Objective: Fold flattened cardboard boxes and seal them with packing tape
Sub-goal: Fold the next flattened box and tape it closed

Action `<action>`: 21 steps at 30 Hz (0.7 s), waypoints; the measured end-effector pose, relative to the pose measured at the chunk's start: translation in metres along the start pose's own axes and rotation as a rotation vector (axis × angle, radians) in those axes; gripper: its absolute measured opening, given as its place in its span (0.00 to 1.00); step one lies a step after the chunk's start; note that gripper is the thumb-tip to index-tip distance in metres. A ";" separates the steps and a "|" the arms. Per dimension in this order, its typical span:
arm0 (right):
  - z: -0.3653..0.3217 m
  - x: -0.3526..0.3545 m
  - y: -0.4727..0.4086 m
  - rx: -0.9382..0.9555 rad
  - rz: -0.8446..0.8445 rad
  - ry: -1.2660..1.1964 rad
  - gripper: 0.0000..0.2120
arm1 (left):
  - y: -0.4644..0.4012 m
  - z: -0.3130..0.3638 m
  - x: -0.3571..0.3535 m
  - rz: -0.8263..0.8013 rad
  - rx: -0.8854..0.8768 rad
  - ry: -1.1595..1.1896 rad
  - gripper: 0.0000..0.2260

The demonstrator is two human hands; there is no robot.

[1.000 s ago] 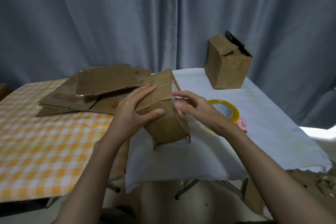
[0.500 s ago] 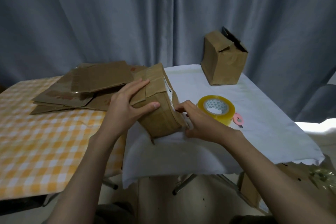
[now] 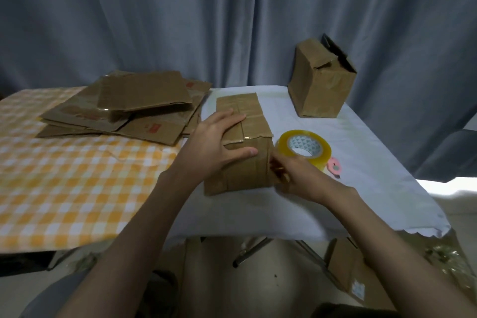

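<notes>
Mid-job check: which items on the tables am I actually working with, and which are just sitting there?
In use: box under left hand; right hand at its side; tape roll; flattened cardboard stack.
Idle: upright box; pink object; box on floor.

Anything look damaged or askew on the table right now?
The finished box at the back right leans and looks crumpled, its top flap gaping. The box under the left hand has ragged flap edges.

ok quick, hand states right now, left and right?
Left hand: open, flat on top of the box, thumb on its near side.
Right hand: at the box's right near edge, blurred; cannot tell if it holds anything.
</notes>
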State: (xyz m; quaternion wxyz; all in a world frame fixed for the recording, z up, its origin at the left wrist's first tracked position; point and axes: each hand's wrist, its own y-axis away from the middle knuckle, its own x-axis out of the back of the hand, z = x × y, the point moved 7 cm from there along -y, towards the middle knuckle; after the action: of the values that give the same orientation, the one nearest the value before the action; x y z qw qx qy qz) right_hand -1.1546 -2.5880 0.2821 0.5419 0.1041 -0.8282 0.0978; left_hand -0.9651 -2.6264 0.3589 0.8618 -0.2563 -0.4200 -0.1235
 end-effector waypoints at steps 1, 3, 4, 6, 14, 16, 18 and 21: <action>-0.001 -0.006 -0.001 -0.001 -0.012 0.017 0.25 | 0.001 0.000 -0.003 -0.017 -0.005 -0.018 0.38; 0.001 -0.014 -0.003 -0.013 -0.047 0.024 0.22 | 0.005 -0.002 -0.007 -0.037 -0.005 -0.032 0.39; 0.003 -0.014 -0.004 -0.020 -0.076 -0.025 0.23 | 0.006 -0.003 -0.007 -0.046 0.000 -0.034 0.39; 0.007 -0.007 -0.005 -0.063 -0.123 -0.184 0.23 | 0.009 -0.005 -0.009 -0.059 -0.004 -0.043 0.39; -0.021 0.057 -0.009 -0.124 0.451 -0.525 0.12 | 0.018 -0.003 -0.022 -0.119 -0.059 -0.151 0.42; -0.038 0.048 -0.016 -0.092 0.408 -0.406 0.16 | 0.019 -0.005 -0.020 -0.112 -0.053 -0.132 0.41; -0.044 0.041 -0.022 -0.072 0.381 -0.362 0.17 | 0.018 -0.008 -0.017 -0.103 -0.042 -0.139 0.39; -0.040 0.043 -0.023 -0.068 0.333 -0.419 0.16 | 0.013 -0.005 -0.016 -0.128 -0.087 -0.219 0.39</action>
State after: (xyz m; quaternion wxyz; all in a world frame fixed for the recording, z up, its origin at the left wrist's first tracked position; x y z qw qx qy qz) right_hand -1.1300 -2.6024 0.3379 0.3381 -0.0337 -0.9309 0.1340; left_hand -0.9661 -2.6187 0.3394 0.7893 -0.2781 -0.5211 -0.1675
